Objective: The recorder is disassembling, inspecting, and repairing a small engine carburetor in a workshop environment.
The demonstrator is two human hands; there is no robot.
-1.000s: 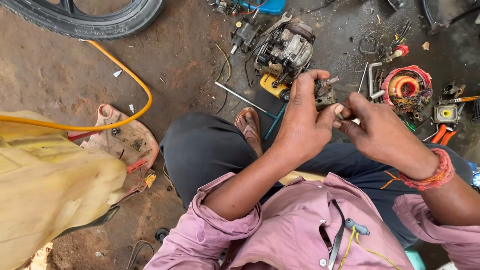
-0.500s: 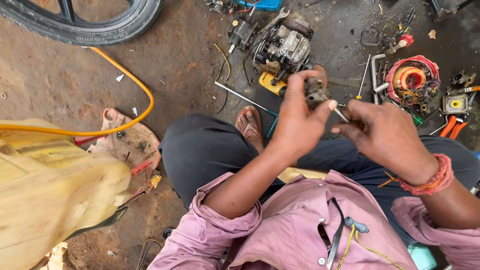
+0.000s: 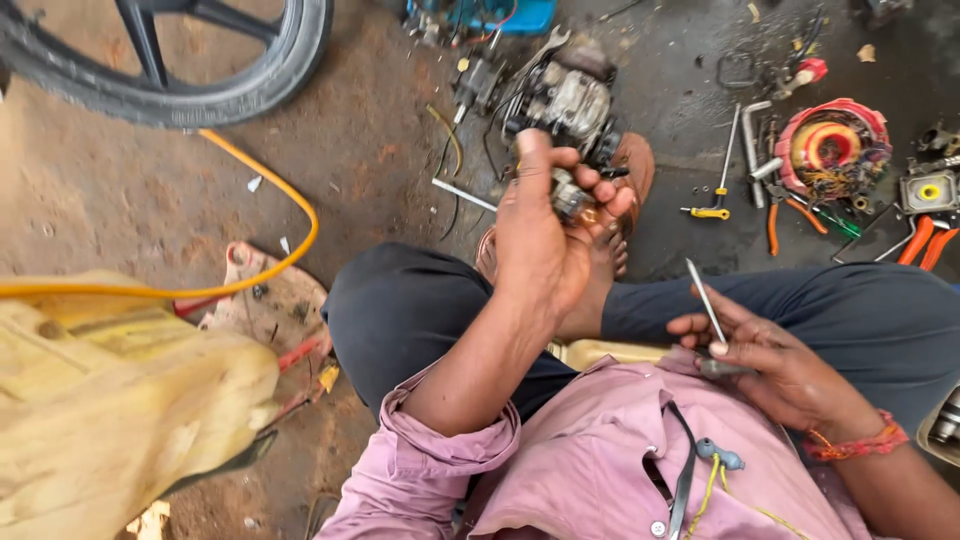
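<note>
Carburettor (image 3: 572, 195), small, grimy grey metal, gripped by left hand (image 3: 545, 250); right hand (image 3: 775, 365) fingers pinch thin screwdriver (image 3: 706, 300).

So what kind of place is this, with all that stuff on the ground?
Most likely a roadside motorbike repair shop. A wheel and a stripped engine part lie on the oily dirt floor, with pliers nearby. The left hand holds a small metal part; the right hand holds a thin tool.

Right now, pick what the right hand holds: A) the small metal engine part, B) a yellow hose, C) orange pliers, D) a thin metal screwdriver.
D: the right hand holds a thin metal screwdriver over the lap, while the left hand grips the small metal part.
</note>
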